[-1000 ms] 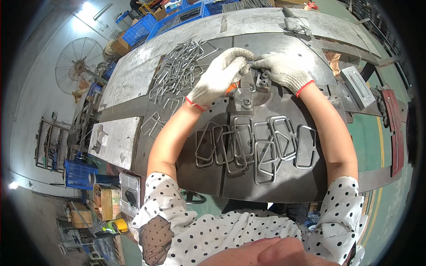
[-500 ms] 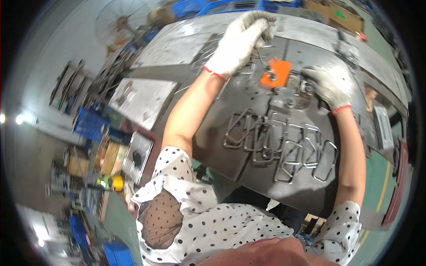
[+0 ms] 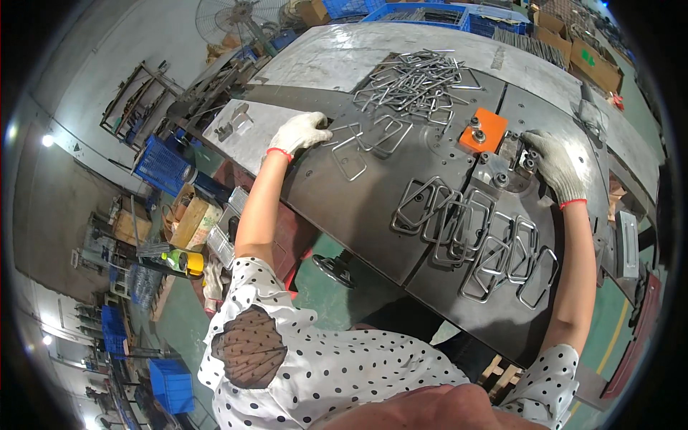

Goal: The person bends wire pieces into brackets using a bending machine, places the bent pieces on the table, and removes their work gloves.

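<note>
My left hand (image 3: 301,134), in a white knit glove with a red cuff, is at the left edge of the dark metal worktable (image 3: 337,208). Its loosely bent fingers are apart, the tips beside the end of a bent wire frame (image 3: 349,159); a grip on it does not show. On the right, my gloved right hand (image 3: 561,165) rests with fingers stretched against a bolted metal fixture (image 3: 510,154). Its thumb side is partly hidden. An orange plate (image 3: 484,130) with bolts stands left of the fixture. Several bent wire frames (image 3: 469,222) overlap nearer me.
A heap of wire frames (image 3: 419,79) lies on the far part of the table. Blue crates (image 3: 416,14) and cardboard boxes (image 3: 595,64) stand behind it. A pale metal plate (image 3: 247,136) adjoins the left side. Below it is a handwheel (image 3: 335,271).
My left hand has come down and left from the far heap to the table's left edge. My right hand stays at the fixture. The whole view has shifted, uncovering the heap.
</note>
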Motion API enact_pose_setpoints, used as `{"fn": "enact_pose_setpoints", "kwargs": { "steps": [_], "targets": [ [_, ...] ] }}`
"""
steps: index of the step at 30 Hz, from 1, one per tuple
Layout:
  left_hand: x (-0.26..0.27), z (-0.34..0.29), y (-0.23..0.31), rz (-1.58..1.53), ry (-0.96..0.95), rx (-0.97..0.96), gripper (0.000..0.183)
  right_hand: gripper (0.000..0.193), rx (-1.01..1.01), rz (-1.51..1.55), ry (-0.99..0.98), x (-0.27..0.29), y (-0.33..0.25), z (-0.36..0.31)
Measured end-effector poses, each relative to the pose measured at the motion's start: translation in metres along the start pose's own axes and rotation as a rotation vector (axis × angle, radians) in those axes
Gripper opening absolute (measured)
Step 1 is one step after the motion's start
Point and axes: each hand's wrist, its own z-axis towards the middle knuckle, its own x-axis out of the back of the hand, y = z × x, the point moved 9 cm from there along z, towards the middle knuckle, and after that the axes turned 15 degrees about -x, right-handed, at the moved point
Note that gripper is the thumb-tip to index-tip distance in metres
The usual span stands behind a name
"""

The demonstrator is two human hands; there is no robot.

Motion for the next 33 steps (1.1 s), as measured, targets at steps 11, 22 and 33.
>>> {"fn": "enact_pose_setpoints", "kwargs": {
  "steps": [11,22,33],
  "targets": [
    [-0.004,0.012,-0.012,-0.03,0.103,0.035,0.042,0.038,0.01,0.023,-0.012,0.001,-0.003,0.0],
    [0.1,0.008,0.154,-0.159,0.929,-0.589,0.022,0.043,-0.051,-0.071,-0.036,0.0,0.003,0.0],
    [0.071,0.008,0.246,-0.247,0.685,-0.831,0.024,0.039,-0.006,-0.034,-0.008,0.002,0.004,-0.001]
  ]
}}
